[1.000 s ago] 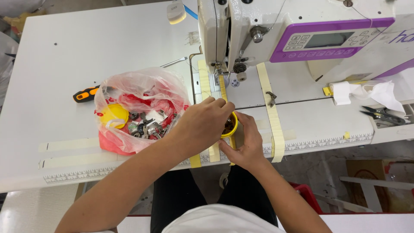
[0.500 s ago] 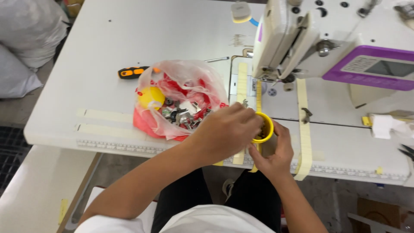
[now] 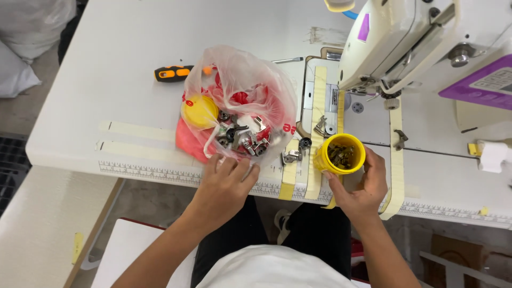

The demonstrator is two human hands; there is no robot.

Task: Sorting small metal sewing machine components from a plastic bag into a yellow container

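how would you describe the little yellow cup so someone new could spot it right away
Start at the white sewing machine on the white table; just in front of its needle area, near the table's front edge, the right hand holds the yellow cup. It is open-topped and full of small dark metal bits, unlike the closed yellow lid in the plastic bag.

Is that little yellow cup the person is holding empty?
No, the yellow cup in the right hand is open at the top and holds a heap of small dark metal pieces.

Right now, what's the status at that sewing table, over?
Left hand flat on the plastic bag of metal parts. Right hand holds the open yellow container, small parts inside. Loose metal pieces lie between them.
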